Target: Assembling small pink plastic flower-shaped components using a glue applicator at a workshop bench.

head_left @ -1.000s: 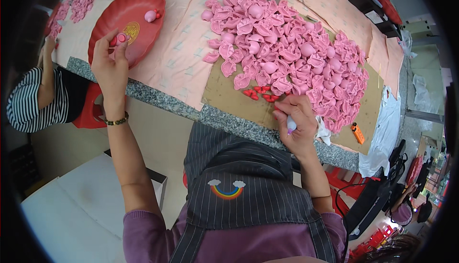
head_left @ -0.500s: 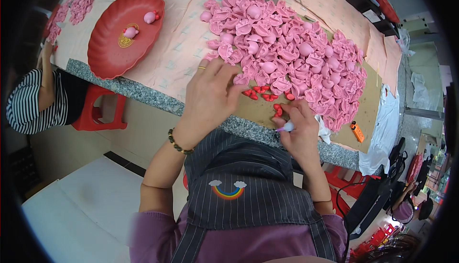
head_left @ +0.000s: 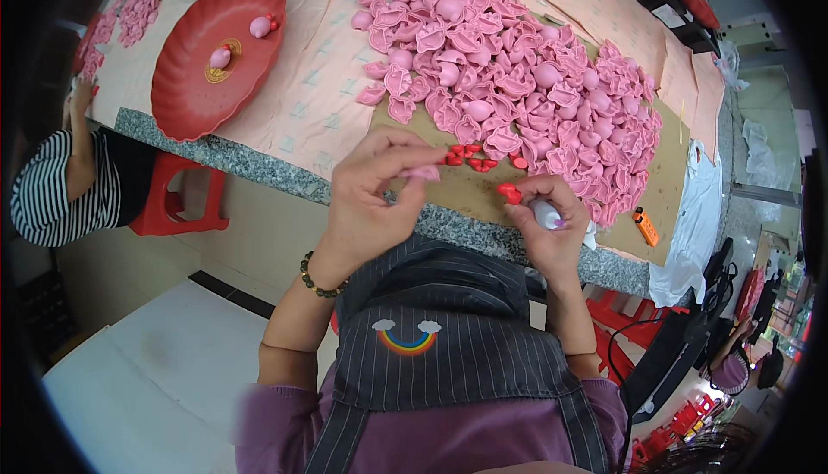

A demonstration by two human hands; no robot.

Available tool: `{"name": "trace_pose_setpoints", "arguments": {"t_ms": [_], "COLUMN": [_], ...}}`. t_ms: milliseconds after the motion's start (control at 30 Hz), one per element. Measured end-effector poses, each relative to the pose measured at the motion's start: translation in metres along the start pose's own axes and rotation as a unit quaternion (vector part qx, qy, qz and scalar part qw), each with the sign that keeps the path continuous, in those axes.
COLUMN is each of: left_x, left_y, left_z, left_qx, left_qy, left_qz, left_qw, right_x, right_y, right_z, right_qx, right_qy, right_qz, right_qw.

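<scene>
My left hand (head_left: 371,194) pinches a small pink moulded piece (head_left: 424,172) above the near part of the brown board. In my right hand (head_left: 556,245), thumb and fingertips grip a small red piece (head_left: 510,192). A small white squeeze bottle (head_left: 546,213) with a purple tip is tucked in the same palm, its tip pointing toward me. Between and beyond the hands lie several red pieces (head_left: 470,159). A big pile of pink shell-like pieces (head_left: 517,86) spreads behind them.
At the left stands a scalloped red dish (head_left: 177,86) holding two pink round pieces with red bits attached. An orange lighter (head_left: 645,226) lies right of the pile, near white plastic (head_left: 690,241). A person in a striped top (head_left: 56,185) sits far left by a red stool (head_left: 185,198).
My left hand has drawn back from the pile's edge toward me with a pink piece. The right hand has lifted a red piece and turned the bottle, its tip now toward me.
</scene>
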State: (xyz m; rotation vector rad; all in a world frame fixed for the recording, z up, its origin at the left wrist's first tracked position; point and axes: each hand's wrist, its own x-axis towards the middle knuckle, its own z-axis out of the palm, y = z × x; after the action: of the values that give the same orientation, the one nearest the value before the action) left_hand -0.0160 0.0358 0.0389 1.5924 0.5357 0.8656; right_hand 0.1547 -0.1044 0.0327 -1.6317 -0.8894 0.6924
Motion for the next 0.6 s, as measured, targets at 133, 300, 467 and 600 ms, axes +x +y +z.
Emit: {"name": "trace_pose_setpoints", "arguments": {"t_ms": [133,300,467,600], "left_x": [-0.014,-0.018,-0.016,-0.013], "left_y": [0.0,-0.011,-0.011,-0.006], "left_z": [0.025,0.043,0.047,0.046], "left_qx": [-0.046,-0.064,-0.028,-0.039], "left_qy": [-0.032,-0.031,-0.059,-0.076], "left_qz": [-0.118,-0.199,-0.207,-0.249], "left_qw": [0.991,0.977,0.976,0.965], "right_x": [0.002,-0.002,-0.001,0.0], "right_y": [-0.005,-0.008,-0.004,-0.005], "right_z": [0.002,0.008,0.013,0.01], "right_qx": [0.022,-0.049,-0.178,-0.283], "right_qy": [-0.013,0.005,0.008,-0.017], "right_qz": [-0.041,-0.147,-0.279,-0.344], "right_qw": [0.999,0.988,0.944,0.895]}}
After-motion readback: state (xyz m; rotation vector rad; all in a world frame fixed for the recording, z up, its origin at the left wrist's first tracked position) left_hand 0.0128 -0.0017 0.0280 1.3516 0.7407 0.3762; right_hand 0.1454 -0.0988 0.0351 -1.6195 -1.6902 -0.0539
